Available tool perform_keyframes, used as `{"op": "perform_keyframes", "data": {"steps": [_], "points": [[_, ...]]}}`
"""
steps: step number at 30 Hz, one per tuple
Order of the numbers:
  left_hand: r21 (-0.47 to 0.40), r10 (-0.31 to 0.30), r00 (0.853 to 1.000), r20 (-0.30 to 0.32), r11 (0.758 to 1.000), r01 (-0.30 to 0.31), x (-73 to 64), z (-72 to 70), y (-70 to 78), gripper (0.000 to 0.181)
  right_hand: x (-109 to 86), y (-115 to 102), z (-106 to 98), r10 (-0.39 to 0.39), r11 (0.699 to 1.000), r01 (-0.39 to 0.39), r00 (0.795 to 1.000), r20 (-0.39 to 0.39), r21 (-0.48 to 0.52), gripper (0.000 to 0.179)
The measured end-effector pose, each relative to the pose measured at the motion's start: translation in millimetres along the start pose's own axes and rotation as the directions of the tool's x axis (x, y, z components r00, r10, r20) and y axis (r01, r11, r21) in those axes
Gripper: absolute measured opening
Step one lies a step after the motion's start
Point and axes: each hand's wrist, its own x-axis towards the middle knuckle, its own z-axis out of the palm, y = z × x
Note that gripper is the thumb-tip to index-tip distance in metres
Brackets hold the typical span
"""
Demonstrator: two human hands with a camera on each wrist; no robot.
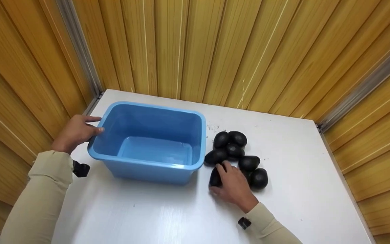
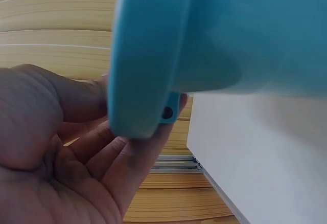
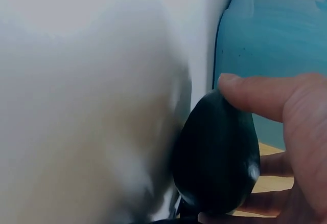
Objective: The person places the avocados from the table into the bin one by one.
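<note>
On the bench (image 1: 296,149), left fingers (image 1: 93,119) pinch a tub (image 1: 147,173), likely steadying it; right fingers (image 1: 228,166) grip an avocado (image 3: 217,155) beside it.

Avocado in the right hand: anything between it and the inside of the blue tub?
Just the blue tub itself: its right rim stands higher than the avocado in the right hand, so the fruit would probably need lifting over. No other object shows between them.

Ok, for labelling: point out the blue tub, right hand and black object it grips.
Blue tub (image 1: 149,172), head view, front wall.
Right hand (image 1: 233,185), head view, its back.
Black object (image 3: 217,157), right wrist view, broad side.
</note>
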Motion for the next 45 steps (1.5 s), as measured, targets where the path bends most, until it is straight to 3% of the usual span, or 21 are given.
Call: {"op": "perform_keyframes", "data": {"steps": [15,30,45], "points": [[-0.002,0.000,1.000,-0.005,1.000,0.000,-0.4,0.3,1.0,0.066,0.7,-4.7,-5.8,0.066,0.997,-0.067,0.996,0.052,0.027,0.084],[0.010,-0.008,1.000,0.002,1.000,0.008,-0.2,-0.2,0.9,0.066,-1.9,-8.0,-32.2,-0.010,1.000,0.010,1.000,-0.017,0.010,0.079],[0.008,0.004,1.000,0.010,1.000,-0.004,-1.5,-0.6,0.4,0.066,3.0,-15.3,-57.3,-0.097,0.995,0.095,0.991,-0.096,-0.027,0.070]]}}
